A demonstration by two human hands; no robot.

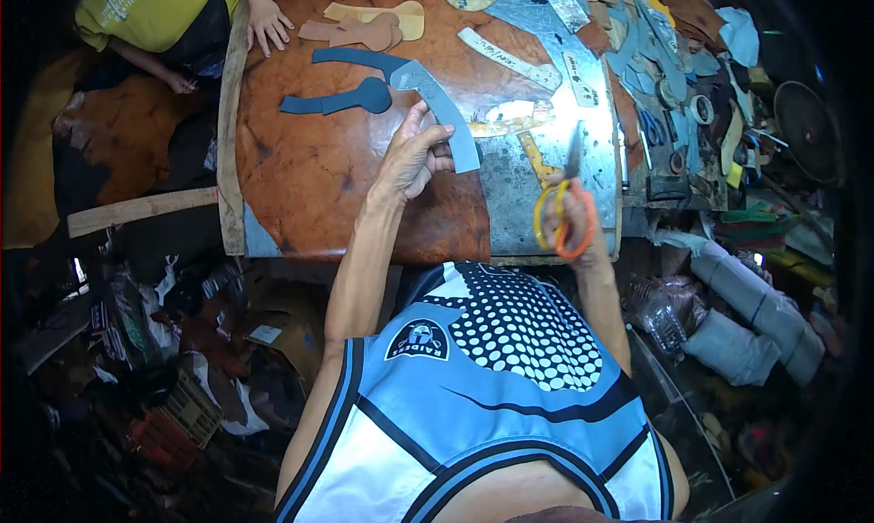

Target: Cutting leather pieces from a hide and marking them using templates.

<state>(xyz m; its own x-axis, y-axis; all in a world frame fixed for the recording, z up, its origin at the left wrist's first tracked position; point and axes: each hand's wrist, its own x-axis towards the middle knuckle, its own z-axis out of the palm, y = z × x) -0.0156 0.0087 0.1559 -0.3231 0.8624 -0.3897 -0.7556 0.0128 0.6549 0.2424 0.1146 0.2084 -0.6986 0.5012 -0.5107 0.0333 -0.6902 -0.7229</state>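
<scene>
My left hand [414,154] grips a curved grey-blue leather piece [461,141] near its lower end, thumb on top, holding it above the table. The piece's upper end is beside a dark blue leather cutout [350,57], and another dark blue cutout with a rounded end [332,102] lies left of my fingers. My right hand [577,215] is closed on scissors with one yellow and one orange handle loop [590,236]. Their blades point away from me, over the bright metal sheet [519,204], apart from the leather piece.
A brown hide [300,172] covers much of the table. Farther back lie tan cutouts [364,33] and pale marked templates [510,60]. Scraps and tools, among them blue-handled scissors [652,127], crowd the right side. At the far left, another person's hand [267,24] rests on the table.
</scene>
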